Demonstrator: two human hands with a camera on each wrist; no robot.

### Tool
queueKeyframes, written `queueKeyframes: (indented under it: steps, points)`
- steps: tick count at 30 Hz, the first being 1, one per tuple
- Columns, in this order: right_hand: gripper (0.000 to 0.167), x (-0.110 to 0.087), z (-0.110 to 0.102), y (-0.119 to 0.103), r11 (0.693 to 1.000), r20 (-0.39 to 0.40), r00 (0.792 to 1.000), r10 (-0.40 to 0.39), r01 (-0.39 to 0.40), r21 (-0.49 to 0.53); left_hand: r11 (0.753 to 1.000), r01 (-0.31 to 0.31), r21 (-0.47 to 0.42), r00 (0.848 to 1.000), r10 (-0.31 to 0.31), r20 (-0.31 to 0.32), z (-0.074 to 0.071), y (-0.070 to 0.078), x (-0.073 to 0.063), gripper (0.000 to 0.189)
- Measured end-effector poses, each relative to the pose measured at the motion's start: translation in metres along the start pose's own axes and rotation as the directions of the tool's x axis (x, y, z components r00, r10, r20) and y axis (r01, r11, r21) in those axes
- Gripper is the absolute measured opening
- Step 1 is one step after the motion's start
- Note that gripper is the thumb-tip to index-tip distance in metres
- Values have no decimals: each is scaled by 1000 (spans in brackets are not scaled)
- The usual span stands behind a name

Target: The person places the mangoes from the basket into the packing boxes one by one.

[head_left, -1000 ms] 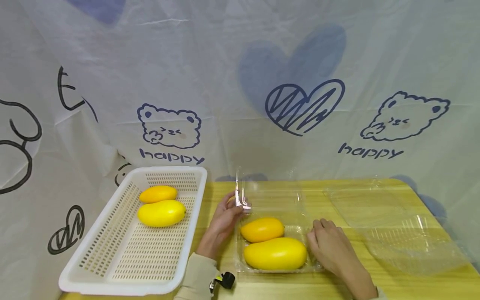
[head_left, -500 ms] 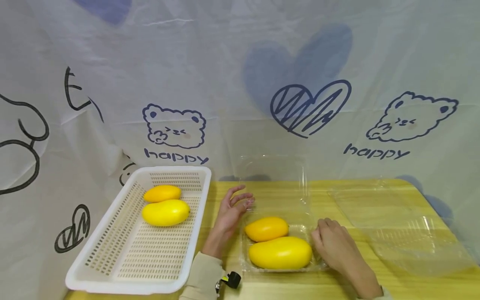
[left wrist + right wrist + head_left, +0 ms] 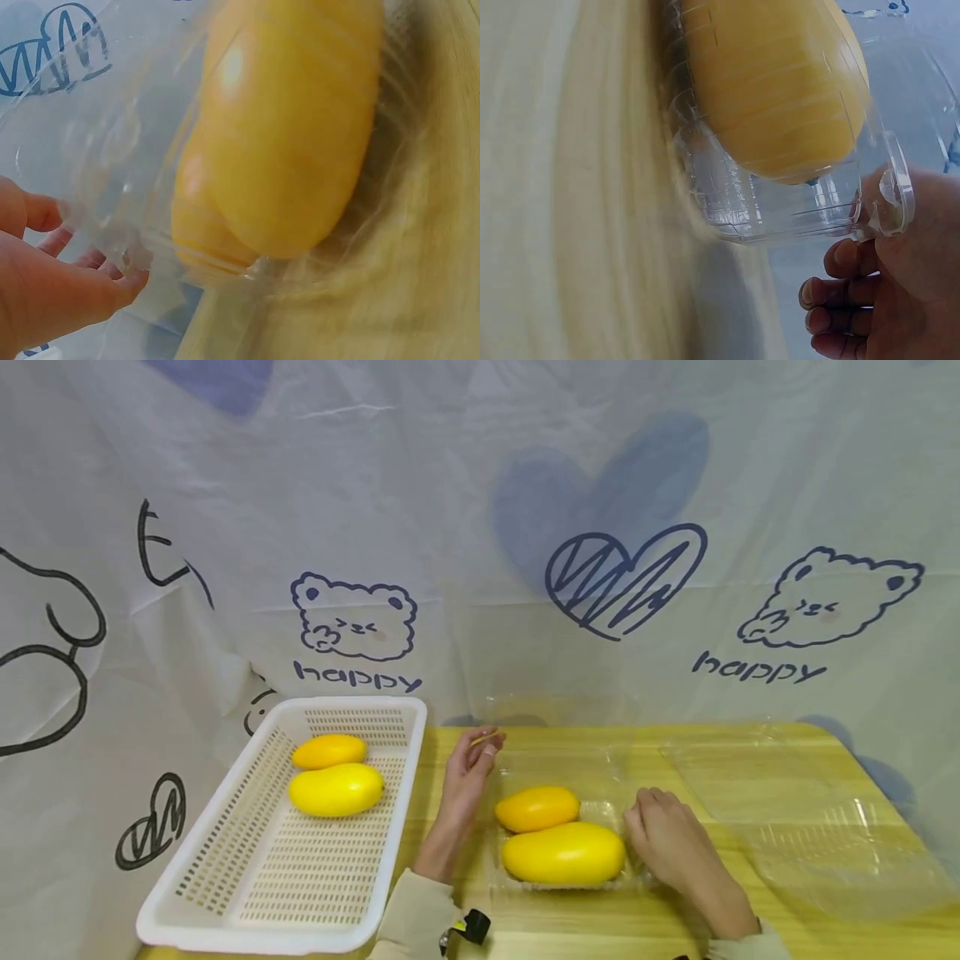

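Note:
Two yellow mangoes, a smaller one (image 3: 537, 809) behind a larger one (image 3: 563, 853), lie side by side in a clear plastic clamshell box (image 3: 739, 206). Its hinged lid (image 3: 558, 760) stands raised at the back. My left hand (image 3: 463, 781) is at the lid's left edge; in the left wrist view its thumb and fingers pinch the clear plastic, some fingers showing behind it. On the other side, my right hand (image 3: 670, 843) grips the box's right rim near the corner, fingers curled under it in the right wrist view.
At left stands a white slotted basket (image 3: 390, 843) with two more mangoes (image 3: 336, 790) inside. Another clear plastic box (image 3: 817, 835) lies spread on the wooden table (image 3: 555, 927) at right. A printed cloth (image 3: 480, 527) hangs right behind the table.
My left hand, its fingers spread half a second ago, has moved farther back and now pinches the lid. The lid looks lower than half a second ago. The box has shifted slightly back.

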State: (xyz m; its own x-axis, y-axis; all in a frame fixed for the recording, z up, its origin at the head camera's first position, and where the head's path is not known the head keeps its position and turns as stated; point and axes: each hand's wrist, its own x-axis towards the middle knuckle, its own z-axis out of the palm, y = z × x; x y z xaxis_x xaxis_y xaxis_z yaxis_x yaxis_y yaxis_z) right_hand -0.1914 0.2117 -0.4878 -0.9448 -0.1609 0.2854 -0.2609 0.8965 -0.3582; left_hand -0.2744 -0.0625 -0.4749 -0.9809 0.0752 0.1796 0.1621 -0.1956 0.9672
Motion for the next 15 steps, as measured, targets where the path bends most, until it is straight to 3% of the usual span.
queueKeyframes:
  steps: [9, 15]
  points:
    - [29, 15, 4, 6, 1000, 12, 1000, 23, -23, 7, 991, -25, 130, 998, 31, -47, 7, 11, -2, 31]
    - [33, 26, 7, 8, 995, 24, 998, 53, -55, 82, 979, -31, 201, 999, 32, -2, 9, 22, -7, 29]
